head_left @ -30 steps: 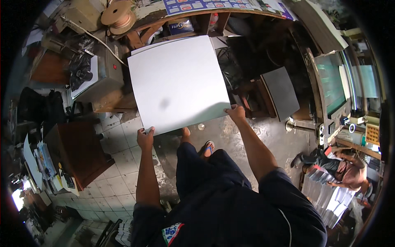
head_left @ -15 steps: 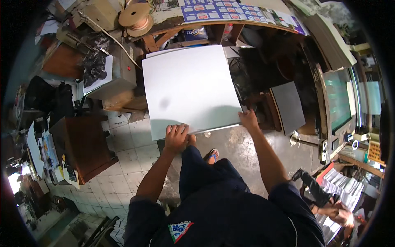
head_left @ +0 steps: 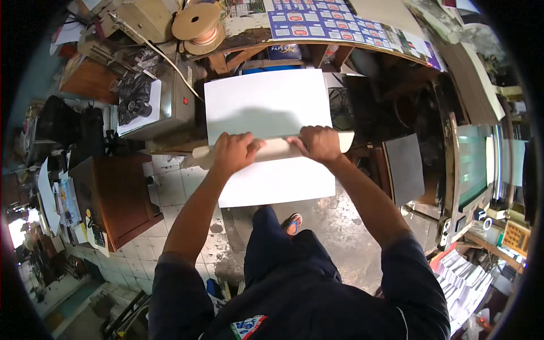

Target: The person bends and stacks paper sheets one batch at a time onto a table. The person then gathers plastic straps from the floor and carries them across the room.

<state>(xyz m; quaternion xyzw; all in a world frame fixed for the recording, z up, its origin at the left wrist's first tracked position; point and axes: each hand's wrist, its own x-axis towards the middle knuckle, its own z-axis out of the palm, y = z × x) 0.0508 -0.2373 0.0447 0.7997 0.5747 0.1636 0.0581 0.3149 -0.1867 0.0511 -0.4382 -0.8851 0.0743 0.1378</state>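
Observation:
Over a pile of large white paper (head_left: 266, 181) hangs a band of curled paper (head_left: 275, 148), cream along its edge and seen nearly edge-on. My left hand (head_left: 233, 152) is closed on its left part, with the thumb pointing inward. Closer to its right end, my right hand (head_left: 318, 144) grips it the same way. White paper shows flat both beyond the band and on its near side. How many sheets are in my hands I cannot tell. A soft shadow falls on the far part of the pile.
Beyond the paper is a wooden bench (head_left: 249, 48) with a cable spool (head_left: 198, 25) and blue printed sheets (head_left: 311, 22). At the left stands a brown cabinet (head_left: 122, 198). A grey panel (head_left: 404, 167) and a stack of papers (head_left: 462, 283) are at the right.
Both hands have left the near edge of the paper and moved away from my body, closing on a curled band of paper raised above the pile. The arm at lower right is gone from view.

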